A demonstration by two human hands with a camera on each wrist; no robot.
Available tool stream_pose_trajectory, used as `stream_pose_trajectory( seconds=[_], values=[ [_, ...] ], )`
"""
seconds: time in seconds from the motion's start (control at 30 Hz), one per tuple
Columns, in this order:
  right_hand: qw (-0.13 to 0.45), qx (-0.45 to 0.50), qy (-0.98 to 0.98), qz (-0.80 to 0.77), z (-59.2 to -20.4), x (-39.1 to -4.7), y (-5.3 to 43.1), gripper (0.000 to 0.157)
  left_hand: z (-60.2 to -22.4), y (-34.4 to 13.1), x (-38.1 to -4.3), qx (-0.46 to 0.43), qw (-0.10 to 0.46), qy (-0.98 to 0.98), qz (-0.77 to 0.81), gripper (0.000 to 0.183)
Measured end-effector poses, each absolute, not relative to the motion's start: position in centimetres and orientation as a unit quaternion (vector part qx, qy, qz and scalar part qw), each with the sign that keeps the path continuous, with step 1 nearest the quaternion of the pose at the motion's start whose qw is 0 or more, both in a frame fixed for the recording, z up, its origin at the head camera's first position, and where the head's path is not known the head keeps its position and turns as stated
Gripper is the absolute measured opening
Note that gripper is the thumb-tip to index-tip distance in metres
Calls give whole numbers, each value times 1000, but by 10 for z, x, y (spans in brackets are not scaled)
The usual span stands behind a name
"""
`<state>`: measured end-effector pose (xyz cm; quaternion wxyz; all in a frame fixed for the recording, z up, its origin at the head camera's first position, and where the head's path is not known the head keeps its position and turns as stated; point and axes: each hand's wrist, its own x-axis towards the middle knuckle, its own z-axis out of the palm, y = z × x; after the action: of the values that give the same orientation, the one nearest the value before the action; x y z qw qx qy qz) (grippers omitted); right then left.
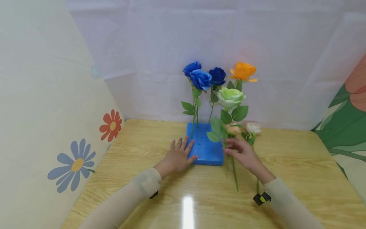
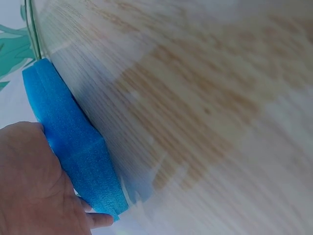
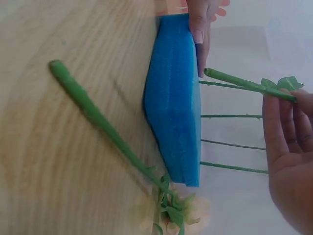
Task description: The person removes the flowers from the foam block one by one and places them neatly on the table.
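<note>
A blue foam block (image 1: 207, 151) lies flat on the table. My left hand (image 1: 178, 156) rests on its left edge with spread, straight fingers. My right hand (image 1: 241, 152) pinches the stem (image 3: 234, 81) of a light green artificial rose (image 1: 231, 98) over the block's right side. That stem's cut lower end points at the foam's top face and hangs free of it. Two blue roses (image 1: 200, 79) and a darker blue rose (image 1: 218, 76) stand upright in the block's back part. Behind the green rose rises an orange rose (image 1: 243, 71), its lower stem hidden in the head view.
To the block's right a peach rose (image 1: 233, 129) and a white rose (image 1: 253, 128) lie on the wooden table (image 1: 160, 197), stems toward the front. A white cloth (image 1: 160, 63) hangs behind the table. Flower-patterned panels (image 1: 77, 127) flank both sides.
</note>
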<state>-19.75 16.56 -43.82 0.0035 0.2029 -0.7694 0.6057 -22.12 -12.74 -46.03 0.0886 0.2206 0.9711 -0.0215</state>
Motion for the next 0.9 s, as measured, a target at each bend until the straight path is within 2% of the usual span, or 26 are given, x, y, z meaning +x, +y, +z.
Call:
stream_pose_trajectory(
  seconds=[0.23,0.43,0.9],
  values=[
    [-10,222,-759,612,-445,-182,175,36,-458,-128,-220,221,89,971,-20,78],
    [2,240,-737,632,-455,-171,186,36,-459,-128,-219,224,91,970,-19,78],
    [-1,180,-764,619,-458,-153,218,42,-456,-127,-218,224,84,971,-22,78]
  ],
)
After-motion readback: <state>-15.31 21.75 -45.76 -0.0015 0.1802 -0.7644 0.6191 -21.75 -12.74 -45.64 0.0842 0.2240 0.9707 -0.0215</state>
